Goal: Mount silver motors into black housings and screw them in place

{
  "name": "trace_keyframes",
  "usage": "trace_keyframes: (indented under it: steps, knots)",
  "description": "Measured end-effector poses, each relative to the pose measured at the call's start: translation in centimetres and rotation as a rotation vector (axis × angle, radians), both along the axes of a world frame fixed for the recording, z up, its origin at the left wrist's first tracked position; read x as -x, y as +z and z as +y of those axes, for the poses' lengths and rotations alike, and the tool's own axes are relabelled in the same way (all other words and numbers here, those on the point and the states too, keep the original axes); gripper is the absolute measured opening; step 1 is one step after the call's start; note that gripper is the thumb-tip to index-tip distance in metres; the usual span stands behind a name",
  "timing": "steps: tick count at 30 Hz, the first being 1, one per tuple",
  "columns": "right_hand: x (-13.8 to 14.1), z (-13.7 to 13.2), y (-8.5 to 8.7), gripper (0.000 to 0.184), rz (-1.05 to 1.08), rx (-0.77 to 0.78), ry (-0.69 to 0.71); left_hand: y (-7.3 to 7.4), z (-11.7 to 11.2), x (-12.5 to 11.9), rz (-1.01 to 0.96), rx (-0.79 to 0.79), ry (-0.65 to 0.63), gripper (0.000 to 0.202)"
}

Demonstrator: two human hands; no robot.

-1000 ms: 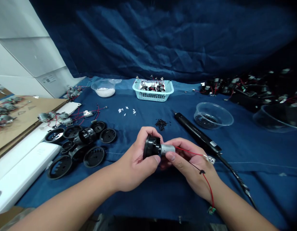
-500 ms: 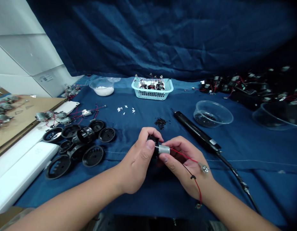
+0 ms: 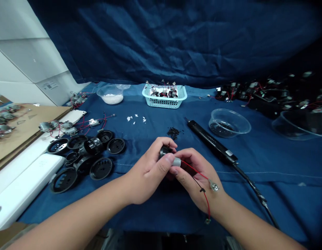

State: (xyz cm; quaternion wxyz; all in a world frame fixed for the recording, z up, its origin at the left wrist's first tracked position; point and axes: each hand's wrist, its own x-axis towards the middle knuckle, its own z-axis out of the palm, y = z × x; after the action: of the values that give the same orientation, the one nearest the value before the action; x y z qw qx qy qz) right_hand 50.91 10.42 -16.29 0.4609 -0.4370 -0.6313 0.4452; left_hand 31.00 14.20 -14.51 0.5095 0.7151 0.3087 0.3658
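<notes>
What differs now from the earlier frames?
The thumb of the left hand has moved up across the black housing; the right hand has shifted left with the silver motor, less of which shows. Nothing was released. The black corded tool and light-blue basket stayed put.

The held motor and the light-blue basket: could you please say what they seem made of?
The motor looks metal-cased: silvery grey, with a soft sheen. The basket is probably satin-finish moulded plastic: evenly coloured, with regular holes.
</notes>
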Motion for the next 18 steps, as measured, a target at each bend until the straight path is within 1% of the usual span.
trace_keyframes:
  steps: [1, 3, 5, 6, 7, 8, 9, 11, 12, 13, 15, 16, 17, 18]
  knots:
    - [-0.1, 0.1, 0.0, 0.024, 0.011, -0.011, 0.020, 0.4, 0.2, 0.3, -0.013, -0.012, 0.037, 0.040]
    - [-0.7, 0.4, -0.1, 0.028, -0.030, -0.057, 0.034, 1.1, 0.8, 1.0, -0.096, -0.022, 0.127, 0.049]
    - [-1.3, 0.8, 0.1, 0.022, -0.099, -0.107, -0.049, 1.5, 1.3, 1.6, -0.232, -0.008, 0.168, 0.061]
    - [-1.7, 0.9, 0.2, 0.021, -0.100, -0.116, -0.105, 1.6, 1.5, 1.8, -0.283, -0.008, 0.165, 0.064]
    - [-1.9, 0.9, 0.3, 0.021, -0.069, -0.108, -0.130, 1.7, 1.6, 2.0, -0.310, -0.017, 0.154, 0.067]
    - [-2.0, 0.9, 0.5, 0.022, -0.018, -0.086, -0.108, 1.8, 1.5, 2.0, -0.315, -0.034, 0.147, 0.067]
    - [-2.0, 0.9, 0.7, 0.023, 0.022, -0.062, -0.037, 1.8, 1.4, 1.8, -0.298, -0.061, 0.149, 0.068]
    - [-1.5, 0.6, 1.0, 0.022, -0.024, -0.048, 0.153, 1.9, 1.0, 1.3, -0.210, -0.175, 0.156, 0.070]
    - [-1.1, 0.5, 1.1, 0.019, -0.087, -0.058, 0.216, 2.0, 0.7, 0.9, -0.150, -0.276, 0.150, 0.069]
    - [-0.7, 0.3, 1.1, 0.016, -0.144, -0.069, 0.251, 2.0, 0.5, 0.5, -0.091, -0.398, 0.137, 0.066]
    - [0.0, 0.2, 0.9, 0.010, -0.191, -0.095, 0.283, 2.1, 0.1, -0.2, 0.006, -0.621, 0.090, 0.060]
    - [0.2, 0.2, 0.7, 0.011, -0.185, -0.103, 0.292, 2.1, 0.0, -0.5, 0.030, -0.689, 0.059, 0.057]
    - [0.4, 0.2, 0.4, 0.015, -0.176, -0.109, 0.290, 2.0, -0.1, -0.8, 0.034, -0.717, 0.029, 0.055]
    - [0.4, 0.1, 0.2, 0.019, -0.174, -0.111, 0.273, 2.0, -0.2, -1.0, 0.029, -0.714, 0.000, 0.055]
